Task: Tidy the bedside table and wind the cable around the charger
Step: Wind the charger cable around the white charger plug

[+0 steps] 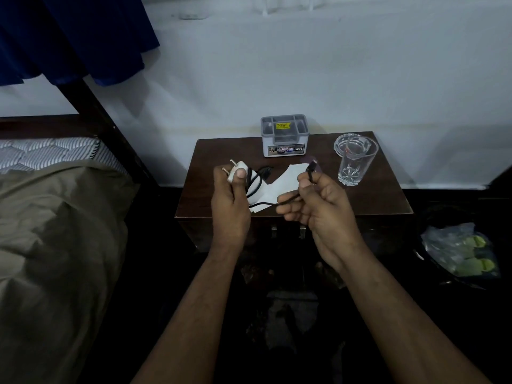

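My left hand (230, 200) grips a white charger (235, 171) with its two metal pins pointing up and left, held over the dark wooden bedside table (374, 198). A black cable (256, 180) loops out from the charger and runs across to my right hand (318, 203). That hand pinches the cable near its plug end (312, 167), which sticks up above the fingers. Under the cable a white sheet of paper (285, 181) lies on the tabletop.
A grey compartment organiser box (284, 135) stands at the table's back edge. A clear drinking glass (356, 163) stands at the back right, in front of a glass ashtray (339, 144). A bed (55, 217) lies left. A bin with a plastic bag (460, 250) sits right.
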A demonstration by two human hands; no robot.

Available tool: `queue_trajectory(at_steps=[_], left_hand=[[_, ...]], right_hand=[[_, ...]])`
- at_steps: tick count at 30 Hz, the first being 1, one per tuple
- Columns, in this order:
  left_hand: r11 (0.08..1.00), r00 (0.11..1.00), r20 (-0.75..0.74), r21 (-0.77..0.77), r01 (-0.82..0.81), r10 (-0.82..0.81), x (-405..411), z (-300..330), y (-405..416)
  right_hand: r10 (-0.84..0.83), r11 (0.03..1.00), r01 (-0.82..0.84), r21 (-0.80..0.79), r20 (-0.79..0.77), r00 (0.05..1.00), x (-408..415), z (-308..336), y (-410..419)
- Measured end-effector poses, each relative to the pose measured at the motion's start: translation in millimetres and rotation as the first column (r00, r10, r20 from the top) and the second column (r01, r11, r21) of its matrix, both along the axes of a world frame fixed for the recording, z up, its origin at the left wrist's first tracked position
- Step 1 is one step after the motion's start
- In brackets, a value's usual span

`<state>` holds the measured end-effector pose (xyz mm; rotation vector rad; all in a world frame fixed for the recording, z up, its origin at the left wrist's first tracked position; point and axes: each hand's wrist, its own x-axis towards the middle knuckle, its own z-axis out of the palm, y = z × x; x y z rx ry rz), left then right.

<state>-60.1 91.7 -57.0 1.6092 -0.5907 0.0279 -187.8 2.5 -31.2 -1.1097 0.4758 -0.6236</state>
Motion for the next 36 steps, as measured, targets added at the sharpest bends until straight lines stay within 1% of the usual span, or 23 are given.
queue_trajectory(at_steps=[3,5,7,9,11,13,15,17,19,21,22,23,24,25,27,28,29,31,32,33,34,35,36], left_hand=[[1.000,1.000,-0.001,0.004,0.023,-0.023,-2.8,1.5,-1.0],[0.999,0.999,-0.045,-0.027,0.029,-0.031,-2.9,1.8,-1.3],[0.997,0.993,-0.116,-0.075,0.026,-0.035,-2.2,1.2,-2.3],[0.995,0.986,-0.162,-0.097,0.024,-0.040,-2.2,1.4,-1.6],[0.994,0.985,-0.158,-0.093,0.049,-0.064,-2.9,2.8,-0.4],[0.990,0.980,-0.164,-0.103,0.096,-0.112,-3.6,5.2,0.7],[0.979,0.959,-0.214,-0.123,0.162,-0.185,-4.0,7.2,2.5],[0.963,0.916,-0.305,-0.146,0.227,-0.262,-3.5,9.0,4.3],[0.947,0.852,-0.414,-0.149,0.285,-0.321,-1.4,10.3,5.5],[0.918,0.745,-0.537,-0.214,0.333,-0.395,-0.9,12.8,6.0],[0.905,0.685,-0.592,-0.259,0.337,-0.424,-0.9,14.1,5.9],[0.897,0.638,-0.631,-0.292,0.331,-0.441,-0.9,14.7,5.6],[0.896,0.609,-0.658,-0.305,0.322,-0.442,-0.6,14.2,5.3],[0.898,0.593,-0.675,-0.304,0.319,-0.439,-0.8,13.4,5.1],[0.897,0.583,-0.685,-0.282,0.341,-0.437,-1.4,11.8,5.8],[0.897,0.591,-0.681,-0.256,0.360,-0.432,-1.3,11.3,6.5],[0.899,0.605,-0.676,-0.224,0.376,-0.421,-1.2,10.9,7.4],[0.910,0.634,-0.672,-0.157,0.383,-0.383,-1.6,9.9,8.9],[0.912,0.642,-0.671,-0.134,0.388,-0.372,-2.2,9.6,9.5],[0.909,0.642,-0.670,-0.124,0.398,-0.373,-2.9,9.3,9.9],[0.904,0.635,-0.671,-0.128,0.407,-0.381,-3.2,8.6,10.0],[0.900,0.622,-0.678,-0.143,0.411,-0.391,-2.8,8.1,9.9],[0.898,0.606,-0.688,-0.159,0.409,-0.398,-2.1,8.3,10.2]], right_hand=[[-0.008,0.997,0.004,0.075,0.059,0.998,0.1,2.7,-1.9],[0.003,0.999,-0.003,0.034,-0.013,1.000,-0.1,1.3,-3.3],[0.014,0.998,-0.024,-0.061,-0.152,0.988,0.8,-3.0,-3.0],[0.026,0.979,-0.081,-0.188,-0.282,0.959,2.0,-8.7,0.5],[0.019,0.918,-0.170,-0.358,-0.390,0.921,3.1,-13.4,3.3],[-0.021,0.855,-0.211,-0.473,-0.439,0.898,3.3,-16.1,2.0],[-0.064,0.826,-0.195,-0.528,-0.432,0.900,1.9,-17.5,-2.7],[-0.122,0.776,-0.180,-0.605,-0.424,0.897,-0.7,-18.6,-8.0],[-0.197,0.716,-0.143,-0.684,-0.394,0.898,-3.1,-19.6,-11.8],[-0.253,0.674,-0.094,-0.732,-0.349,0.902,-3.6,-18.9,-12.5],[-0.260,0.669,-0.080,-0.739,-0.333,0.906,-2.8,-18.7,-11.1],[-0.254,0.681,-0.069,-0.729,-0.323,0.912,-1.3,-18.6,-8.6],[-0.234,0.718,-0.057,-0.694,-0.318,0.919,0.6,-18.8,-5.0],[-0.209,0.779,-0.035,-0.626,-0.313,0.927,2.7,-19.3,-0.8],[-0.166,0.916,0.045,-0.398,-0.276,0.947,6.7,-20.5,6.9],[-0.148,0.965,0.083,-0.249,-0.254,0.956,8.5,-20.0,9.3],[-0.125,0.990,0.108,-0.086,-0.232,0.965,10.0,-18.5,10.7],[-0.082,0.969,0.116,0.217,-0.160,0.984,11.8,-14.8,8.4],[-0.070,0.943,0.103,0.317,-0.116,0.991,11.9,-13.0,5.3],[-0.056,0.922,0.081,0.378,-0.077,0.995,11.4,-11.7,2.0],[-0.031,0.915,0.048,0.399,-0.048,0.998,10.3,-10.6,-0.9],[0.004,0.923,0.010,0.384,-0.034,0.999,8.7,-9.9,-2.6],[0.039,0.942,-0.023,0.334,-0.041,0.998,6.7,-9.3,-3.4]])
